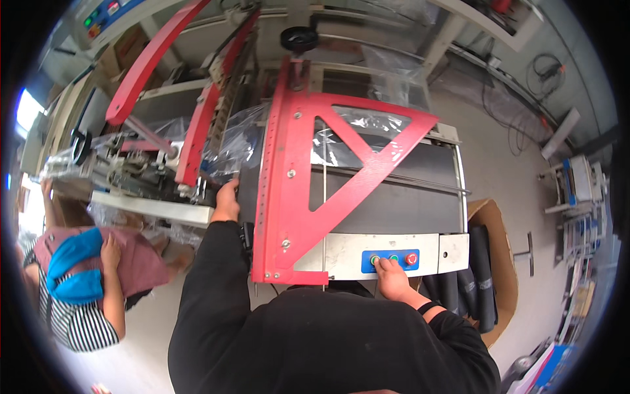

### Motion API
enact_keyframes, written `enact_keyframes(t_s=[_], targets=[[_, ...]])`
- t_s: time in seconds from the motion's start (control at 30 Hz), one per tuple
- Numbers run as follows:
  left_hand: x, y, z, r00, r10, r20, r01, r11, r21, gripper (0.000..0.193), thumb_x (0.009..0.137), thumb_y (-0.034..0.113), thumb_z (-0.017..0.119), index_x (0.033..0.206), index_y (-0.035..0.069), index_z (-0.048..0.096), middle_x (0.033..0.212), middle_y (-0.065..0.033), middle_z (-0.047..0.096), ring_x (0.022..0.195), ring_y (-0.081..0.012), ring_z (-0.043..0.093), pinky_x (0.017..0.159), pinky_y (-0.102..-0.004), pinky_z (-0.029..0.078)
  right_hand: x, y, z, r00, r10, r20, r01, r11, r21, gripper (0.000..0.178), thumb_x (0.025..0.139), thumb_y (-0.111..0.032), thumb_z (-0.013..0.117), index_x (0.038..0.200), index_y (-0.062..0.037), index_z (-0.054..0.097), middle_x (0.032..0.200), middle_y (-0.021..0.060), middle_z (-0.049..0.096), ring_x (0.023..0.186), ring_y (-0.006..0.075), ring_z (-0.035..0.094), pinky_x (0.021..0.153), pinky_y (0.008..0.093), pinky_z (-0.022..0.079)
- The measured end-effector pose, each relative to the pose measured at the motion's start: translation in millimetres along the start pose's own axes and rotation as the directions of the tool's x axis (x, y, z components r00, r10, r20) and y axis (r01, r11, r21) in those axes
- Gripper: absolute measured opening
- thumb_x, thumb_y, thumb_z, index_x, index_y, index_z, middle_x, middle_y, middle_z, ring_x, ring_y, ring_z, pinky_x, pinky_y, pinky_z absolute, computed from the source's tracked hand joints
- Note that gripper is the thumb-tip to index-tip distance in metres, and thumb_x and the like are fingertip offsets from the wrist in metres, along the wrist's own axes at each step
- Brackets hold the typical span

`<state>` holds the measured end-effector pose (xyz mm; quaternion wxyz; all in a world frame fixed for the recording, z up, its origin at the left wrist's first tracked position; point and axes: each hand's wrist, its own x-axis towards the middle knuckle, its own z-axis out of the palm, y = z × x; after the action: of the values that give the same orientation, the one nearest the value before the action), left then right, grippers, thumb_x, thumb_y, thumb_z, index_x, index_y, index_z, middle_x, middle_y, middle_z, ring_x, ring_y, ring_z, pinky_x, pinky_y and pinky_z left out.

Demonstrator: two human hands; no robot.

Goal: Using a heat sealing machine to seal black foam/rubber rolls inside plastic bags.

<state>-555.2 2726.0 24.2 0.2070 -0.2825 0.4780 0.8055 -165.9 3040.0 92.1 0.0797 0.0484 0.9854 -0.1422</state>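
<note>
My right hand [394,281] reaches over the front of a machine, a fingertip at a green button [375,260] on the blue control panel [367,268]. Nothing shows in that hand. A red mushroom-shaped button [411,259] sits at the panel's right end. My left hand [227,202] is raised at the machine's left side, next to clear plastic film [237,148]; most of its fingers are hidden, and whether it grips the film I cannot tell. Between my hands stands a large red metal frame [289,197] with a triangular bracket, above a dark conveyor belt [400,197].
Left, another person in a striped top [85,322] stands by a second machine with red arms [197,134]. A cardboard box [502,276] of dark rolls [482,276] is at the right. Cables [518,125] lie on the far floor; a black handwheel [299,38] tops the frame.
</note>
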Motion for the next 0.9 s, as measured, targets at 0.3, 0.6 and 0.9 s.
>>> enact_keyframes(t_s=[0.3,0.6,0.9], targets=[[11,-19,-19,0.942,0.265,-0.206,-0.273,0.962,-0.008,0.029,0.081,0.001,0.051,0.110,-0.001,0.058,0.108,-0.0087,0.059,0.099,-0.0188,0.054,0.086,-0.0318,0.043,-2,-1,2,1.000,-0.013,-0.002,0.013,1.000,-0.028,0.038,0.073,-0.004,0.051,0.111,0.0003,0.056,0.101,0.0114,0.054,0.088,0.0302,0.051,0.078,0.0369,0.045],[-3,-20,-11,0.881,0.407,-0.243,-0.402,0.913,0.074,0.033,0.080,-0.001,0.051,0.112,0.000,0.056,0.104,-0.0076,0.058,0.099,-0.0179,0.053,0.089,-0.0302,0.040,-1,0,1,1.000,-0.007,0.017,0.007,1.000,-0.006,0.039,0.072,-0.004,0.052,0.111,-0.0006,0.055,0.099,0.0107,0.053,0.087,0.0299,0.051,0.077,0.0370,0.046],[7,-23,-24,0.919,0.349,-0.183,-0.323,0.933,0.159,0.030,0.078,0.002,0.054,0.107,-0.002,0.057,0.096,-0.0105,0.060,0.088,-0.0203,0.057,0.078,-0.0318,0.046,1,-2,3,1.000,-0.010,0.008,0.010,1.000,0.012,0.042,0.070,-0.004,0.052,0.112,0.0022,0.054,0.097,0.0119,0.054,0.086,0.0309,0.051,0.078,0.0379,0.045]])
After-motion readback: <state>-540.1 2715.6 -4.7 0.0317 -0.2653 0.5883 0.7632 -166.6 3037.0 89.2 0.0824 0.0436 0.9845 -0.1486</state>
